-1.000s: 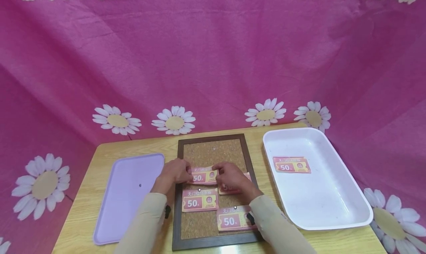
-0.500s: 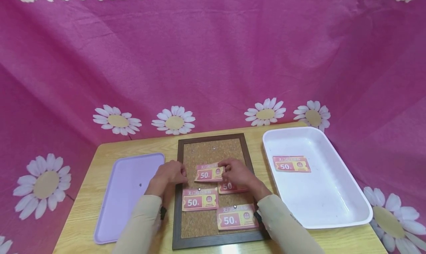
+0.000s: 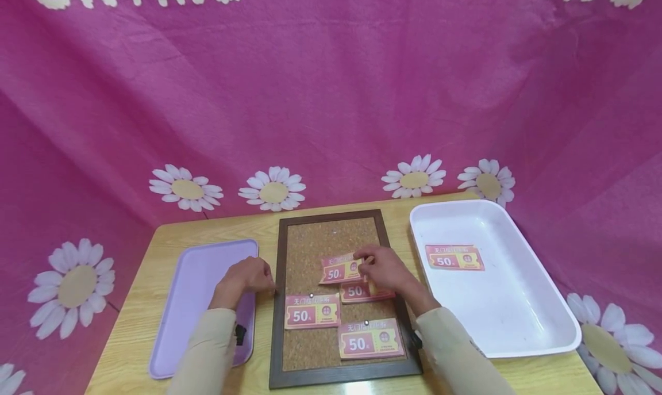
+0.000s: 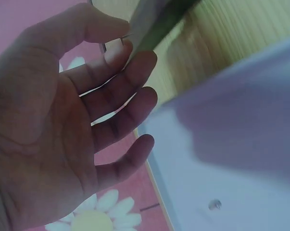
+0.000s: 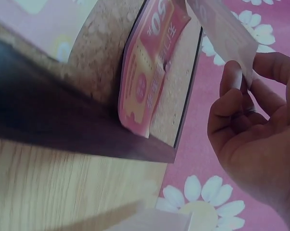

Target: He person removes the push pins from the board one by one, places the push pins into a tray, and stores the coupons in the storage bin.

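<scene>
A brown-framed cork board (image 3: pixel 315 240) lies mid-table. My right hand (image 3: pixel 364 261) pinches one pink "50" coupon (image 3: pixel 338 267) by its right end and holds it just above the board. In the right wrist view the same hand (image 5: pixel 241 72) holds that coupon's pale back (image 5: pixel 221 29). Three more coupons lie on the cork (image 3: pixel 312 310) (image 3: pixel 369 338) (image 3: pixel 362 292). My left hand (image 3: pixel 266 284) hovers over the right edge of the purple tray (image 3: pixel 196 326). In the left wrist view its thumb and forefinger (image 4: pixel 125 36) seem to pinch a thin pin.
A white tray (image 3: pixel 517 337) at the right holds one coupon (image 3: pixel 454 257). One small pin (image 4: pixel 214 204) lies in the purple tray. A pink daisy-print cloth (image 3: pixel 331 96) hangs behind and around the wooden table (image 3: pixel 134 303).
My right hand has lifted the coupon and carried it right. My left hand has let go of the coupon's left end and drawn back left to the purple tray.
</scene>
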`<state>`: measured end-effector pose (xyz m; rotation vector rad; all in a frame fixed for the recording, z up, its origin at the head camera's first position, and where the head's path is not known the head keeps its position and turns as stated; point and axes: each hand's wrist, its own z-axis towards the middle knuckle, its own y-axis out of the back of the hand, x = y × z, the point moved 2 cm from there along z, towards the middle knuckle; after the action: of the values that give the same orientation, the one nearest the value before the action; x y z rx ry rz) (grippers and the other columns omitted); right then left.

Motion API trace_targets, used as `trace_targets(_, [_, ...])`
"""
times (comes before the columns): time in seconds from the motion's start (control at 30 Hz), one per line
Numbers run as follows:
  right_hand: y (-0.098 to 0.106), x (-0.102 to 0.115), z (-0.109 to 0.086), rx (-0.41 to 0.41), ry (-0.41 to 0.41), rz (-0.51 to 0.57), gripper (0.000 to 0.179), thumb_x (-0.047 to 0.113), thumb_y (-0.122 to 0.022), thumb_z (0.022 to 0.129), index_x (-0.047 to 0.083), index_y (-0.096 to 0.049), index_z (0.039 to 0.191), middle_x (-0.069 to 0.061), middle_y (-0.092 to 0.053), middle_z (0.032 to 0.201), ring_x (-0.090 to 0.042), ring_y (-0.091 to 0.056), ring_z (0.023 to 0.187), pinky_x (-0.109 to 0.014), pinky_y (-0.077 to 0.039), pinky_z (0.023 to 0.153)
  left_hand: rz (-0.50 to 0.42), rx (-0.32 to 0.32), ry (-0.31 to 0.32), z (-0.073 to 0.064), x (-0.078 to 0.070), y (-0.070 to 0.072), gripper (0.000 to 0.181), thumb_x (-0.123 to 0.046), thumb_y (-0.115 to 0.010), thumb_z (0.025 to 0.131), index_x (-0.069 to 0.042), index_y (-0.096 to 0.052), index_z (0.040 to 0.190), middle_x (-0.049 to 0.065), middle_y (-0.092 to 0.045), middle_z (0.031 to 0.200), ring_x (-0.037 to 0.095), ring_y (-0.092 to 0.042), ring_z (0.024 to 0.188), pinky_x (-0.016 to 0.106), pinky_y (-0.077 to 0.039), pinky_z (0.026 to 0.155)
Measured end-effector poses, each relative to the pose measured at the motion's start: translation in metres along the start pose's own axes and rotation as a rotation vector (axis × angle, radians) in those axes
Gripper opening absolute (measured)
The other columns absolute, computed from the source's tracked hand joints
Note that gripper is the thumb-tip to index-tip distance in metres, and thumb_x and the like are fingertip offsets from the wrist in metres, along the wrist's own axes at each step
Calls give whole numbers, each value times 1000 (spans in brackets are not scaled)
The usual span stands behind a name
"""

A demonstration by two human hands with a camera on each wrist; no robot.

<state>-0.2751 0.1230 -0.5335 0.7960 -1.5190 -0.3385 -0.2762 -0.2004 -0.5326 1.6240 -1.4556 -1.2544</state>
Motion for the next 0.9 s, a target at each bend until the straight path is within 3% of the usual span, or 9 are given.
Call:
trace_targets(0.17, [8, -4, -4, -11, -13, 8, 22, 15, -65, 87, 17, -71, 108, -3, -67, 97, -13, -61, 78, -28, -48, 59, -5, 17, 5, -6, 13, 0, 12, -30, -70, 69, -20, -65, 67, -3, -60, 69, 15, -50, 66, 31, -39, 59])
trace_targets(0.37, [21, -8, -6, -47, -1, -39, 22, 16, -64, 86, 17, -71, 107, -4, -67, 97, -15, -59, 80, -27, -47, 62, -18, -3, 40, -12, 30, 3, 14, -32, -68, 69, -19, -63, 66, -1, -58, 70, 16, -50, 67, 32, -39, 59])
trace_targets(0.73, [48, -21, -10, -77, -16, -48, 28, 17, -63, 86, 14, -70, 113, -10, -66, 106, -18, -57, 76, -29, -45, 57, -37, 8, 88, -23, 55, 5, 19, -35, -69, 71, -17, -66, 75, 0, -61, 76, 16, -52, 71, 31, -40, 60])
trace_targets(0.9, [57, -22, -13, -94, -33, -67, 29, 17, -63, 87, 13, -70, 115, -11, -67, 109, -17, -59, 77, -28, -46, 59, -44, -25, 90, -25, 63, 6, 17, -34, -67, 72, -18, -63, 73, -1, -59, 73, 16, -51, 71, 31, -38, 59])
